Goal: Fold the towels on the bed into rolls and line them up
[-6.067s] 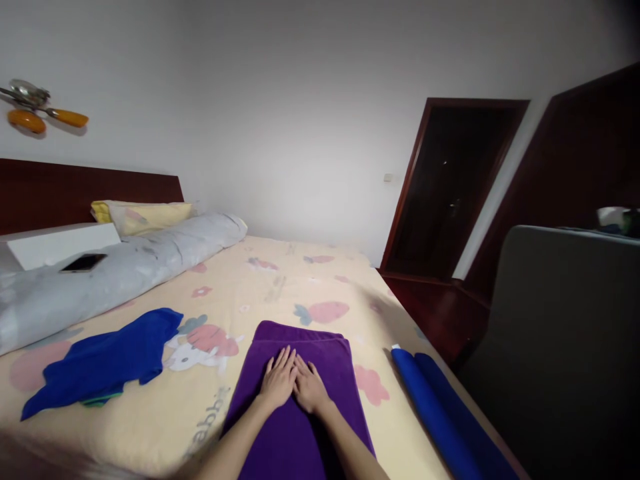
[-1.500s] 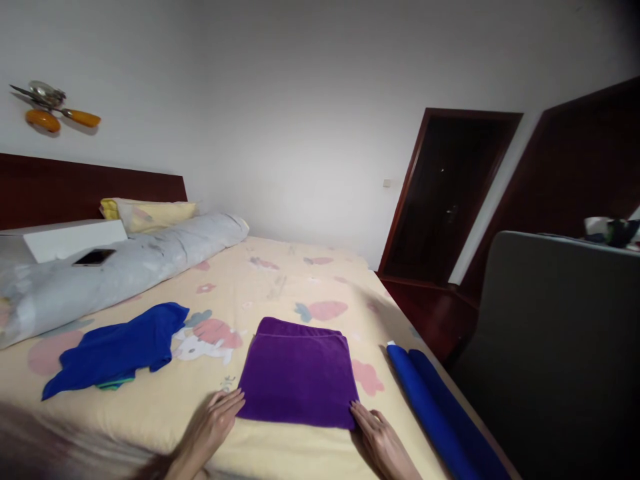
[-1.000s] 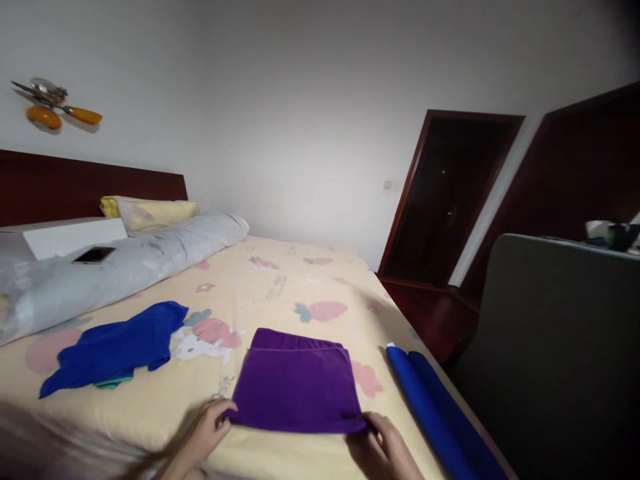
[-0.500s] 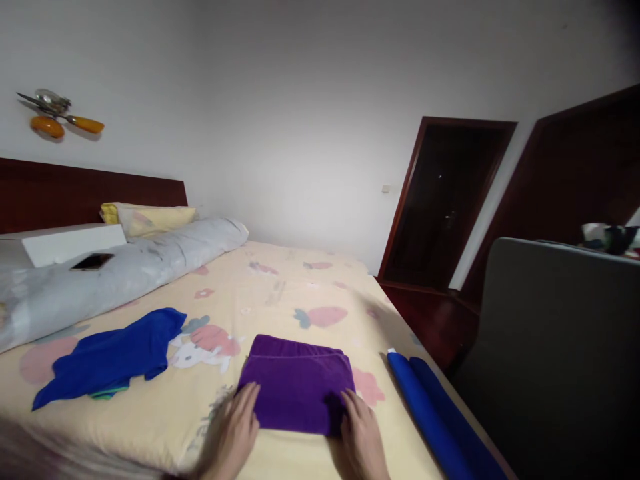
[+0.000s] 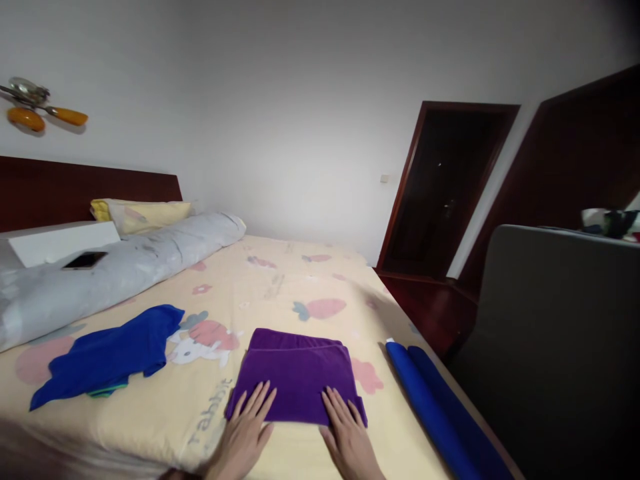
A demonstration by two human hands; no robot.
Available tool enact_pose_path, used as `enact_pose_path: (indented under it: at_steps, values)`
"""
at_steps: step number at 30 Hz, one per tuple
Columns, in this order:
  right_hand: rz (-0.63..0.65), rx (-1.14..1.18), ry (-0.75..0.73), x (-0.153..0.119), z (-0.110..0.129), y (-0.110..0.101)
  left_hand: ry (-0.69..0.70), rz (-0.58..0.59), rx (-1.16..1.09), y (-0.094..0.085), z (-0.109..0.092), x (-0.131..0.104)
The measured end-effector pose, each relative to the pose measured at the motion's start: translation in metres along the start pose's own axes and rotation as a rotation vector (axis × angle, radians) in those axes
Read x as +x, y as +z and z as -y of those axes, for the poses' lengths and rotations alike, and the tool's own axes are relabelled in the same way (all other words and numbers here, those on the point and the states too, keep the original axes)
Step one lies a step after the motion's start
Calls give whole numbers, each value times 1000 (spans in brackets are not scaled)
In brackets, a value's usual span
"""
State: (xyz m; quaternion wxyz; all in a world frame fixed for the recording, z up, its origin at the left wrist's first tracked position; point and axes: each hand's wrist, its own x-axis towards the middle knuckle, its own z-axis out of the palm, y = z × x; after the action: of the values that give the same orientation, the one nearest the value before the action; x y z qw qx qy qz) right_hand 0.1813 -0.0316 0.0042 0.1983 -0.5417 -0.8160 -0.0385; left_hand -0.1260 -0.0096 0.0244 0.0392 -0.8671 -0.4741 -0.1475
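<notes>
A folded purple cloth [image 5: 297, 380] lies flat on the bed in front of me, its top layer ending just short of the far edge. My left hand [image 5: 247, 427] rests palm down on its near left corner, fingers stretched out. On the near right part lies my right hand [image 5: 347, 427], also flat with fingers spread. Neither hand grips the fabric. Off to the left, a crumpled blue garment [image 5: 113, 350] is spread on the bed, with a bit of green striped fabric showing under it.
Two blue rolls [image 5: 430, 407] lie along the bed's right edge, beside a grey panel [image 5: 560, 347]. A long grey bundle [image 5: 150, 257] with a phone [image 5: 85, 260] on it crosses the back left, near a white box [image 5: 65, 241] and a yellow pillow [image 5: 155, 215]. The bedsheet [image 5: 280, 293] is patterned.
Both hands have moved from the cloth's side edges onto its top, and their fingers now lie flat. The cloth's near corners now stick out at both sides. The view has shifted slightly.
</notes>
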Motion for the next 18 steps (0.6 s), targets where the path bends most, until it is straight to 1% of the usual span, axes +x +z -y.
enact_pose_path:
  at_steps: [6,9,11,14,16,18]
  values:
    - [112,38,161,-20,-39,-10,22,111,-79,-10,47,-17]
    - [149,70,183,-24,-53,-16,43,125,-135,-10,66,-21]
    - [164,101,167,-25,-59,-22,38,95,-166,-8,76,-22]
    - [163,177,140,-23,-64,-31,1,26,-238,-6,84,-21]
    - [111,254,164,-17,-64,-36,-65,-38,-321,-6,87,-17]
    - [24,342,242,-7,-63,-39,-179,-106,-436,-6,87,-9]
